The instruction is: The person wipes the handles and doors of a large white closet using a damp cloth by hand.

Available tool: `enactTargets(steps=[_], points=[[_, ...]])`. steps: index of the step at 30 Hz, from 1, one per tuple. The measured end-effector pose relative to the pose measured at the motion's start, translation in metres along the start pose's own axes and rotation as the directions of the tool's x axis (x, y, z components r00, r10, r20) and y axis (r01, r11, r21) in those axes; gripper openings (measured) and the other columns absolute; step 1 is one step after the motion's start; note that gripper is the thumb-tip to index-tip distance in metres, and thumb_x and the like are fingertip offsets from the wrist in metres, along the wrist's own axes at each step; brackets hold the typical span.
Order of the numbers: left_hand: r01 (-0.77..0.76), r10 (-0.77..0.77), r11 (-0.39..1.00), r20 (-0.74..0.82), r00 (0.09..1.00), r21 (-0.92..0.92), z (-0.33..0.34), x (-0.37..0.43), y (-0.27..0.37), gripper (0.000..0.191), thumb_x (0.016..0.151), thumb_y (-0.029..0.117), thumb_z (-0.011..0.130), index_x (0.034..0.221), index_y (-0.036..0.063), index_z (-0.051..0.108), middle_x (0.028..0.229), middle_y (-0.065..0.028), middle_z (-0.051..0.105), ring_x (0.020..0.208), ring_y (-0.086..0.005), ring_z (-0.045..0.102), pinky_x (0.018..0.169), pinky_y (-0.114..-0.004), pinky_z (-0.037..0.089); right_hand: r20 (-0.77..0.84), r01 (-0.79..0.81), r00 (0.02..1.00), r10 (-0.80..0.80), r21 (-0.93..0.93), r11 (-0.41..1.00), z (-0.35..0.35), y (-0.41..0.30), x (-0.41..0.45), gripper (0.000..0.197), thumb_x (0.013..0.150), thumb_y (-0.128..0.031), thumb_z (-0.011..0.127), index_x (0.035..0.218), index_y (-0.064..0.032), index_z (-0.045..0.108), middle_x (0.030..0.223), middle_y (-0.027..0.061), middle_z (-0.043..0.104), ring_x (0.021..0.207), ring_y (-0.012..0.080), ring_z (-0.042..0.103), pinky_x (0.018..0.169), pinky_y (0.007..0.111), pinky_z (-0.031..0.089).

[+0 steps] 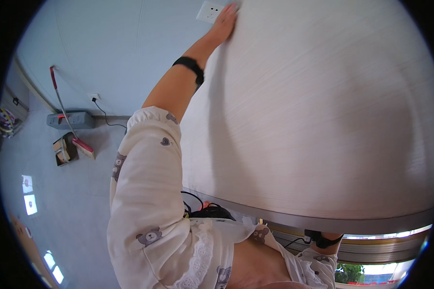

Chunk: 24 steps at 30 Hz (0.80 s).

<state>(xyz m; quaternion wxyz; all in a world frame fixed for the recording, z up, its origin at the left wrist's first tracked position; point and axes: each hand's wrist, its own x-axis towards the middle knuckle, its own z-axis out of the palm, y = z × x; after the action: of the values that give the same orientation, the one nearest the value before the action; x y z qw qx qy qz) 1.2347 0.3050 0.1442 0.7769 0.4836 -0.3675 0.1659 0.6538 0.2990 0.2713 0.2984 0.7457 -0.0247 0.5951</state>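
Observation:
A large pale wood-grain board or tabletop (pixel 303 119) with a grey edge fills the right of the view. My left hand (pixel 226 22), arm stretched out, is at its far left edge, beside a white wall socket (pixel 209 12); the fingers are blurred and their grip is unclear. My right forearm, with a black strap (pixel 327 241), passes behind or beneath the near edge, which hides the right hand. Another black strap (pixel 191 67) circles my left forearm.
On the floor at left are a grey toolbox (pixel 80 120), a red-handled broom (pixel 83 146) and a dustpan (pixel 59 151) holding cardboard pieces. A black cable (pixel 108 121) runs from a lower wall socket (pixel 94 96). Dark cables (pixel 191 195) lie beyond my waist, under the near edge.

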Motion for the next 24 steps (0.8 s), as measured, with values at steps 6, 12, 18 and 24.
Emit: enactTargets(steps=[6,12,18,24], points=[[0.623,-0.633,0.773,0.078,0.77,0.12,-0.077,-0.141,-0.118,0.048,0.098,0.027,0.028,0.134,-0.0018,0.04,0.141,-0.0191,0.039,0.134,-0.0314,0.032,0.112,-0.039,0.023,0.015,-0.005,1.0,0.004,0.039,0.999,0.008,-0.005,-0.005,0.07,0.093,-0.05,0.026,0.145,-0.0034,0.021,0.148,0.0211,0.023,0.137,0.0368,0.023,0.112,0.052,0.02],[0.656,-0.657,0.749,-0.018,0.753,0.092,-0.072,-0.196,-0.019,0.063,0.098,0.047,0.029,0.146,0.0061,0.026,0.151,-0.0092,0.026,0.139,-0.0232,0.022,0.113,-0.033,0.017,-0.02,-0.011,1.0,0.012,0.077,0.997,0.021,-0.003,0.009,0.071,0.093,-0.05,0.026,0.145,-0.0029,0.02,0.148,0.0214,0.022,0.138,0.0369,0.022,0.112,0.052,0.02],[-0.528,0.519,0.849,0.182,0.835,0.001,0.035,-0.128,0.281,0.044,0.092,0.02,0.049,0.131,0.0005,0.043,0.134,-0.0219,0.042,0.124,-0.0395,0.036,0.106,-0.048,0.027,-0.079,0.013,0.997,-0.003,0.117,0.993,0.051,0.009,0.047,0.071,0.093,-0.05,0.027,0.145,-0.0023,0.02,0.148,0.0216,0.021,0.138,0.037,0.02,0.112,0.052,0.019],[-0.457,0.47,0.879,0.421,0.776,-0.138,0.004,-0.244,0.31,0.053,0.098,0.041,0.032,0.138,0.0077,0.04,0.148,-0.0181,0.025,0.137,-0.04,0.021,0.11,-0.052,0.022,-0.093,-0.127,0.982,0.165,0.326,0.937,0.074,0.009,0.055,0.071,0.092,-0.049,0.027,0.145,-0.0017,0.02,0.149,0.0219,0.02,0.139,0.037,0.019,0.113,0.052,0.018]])
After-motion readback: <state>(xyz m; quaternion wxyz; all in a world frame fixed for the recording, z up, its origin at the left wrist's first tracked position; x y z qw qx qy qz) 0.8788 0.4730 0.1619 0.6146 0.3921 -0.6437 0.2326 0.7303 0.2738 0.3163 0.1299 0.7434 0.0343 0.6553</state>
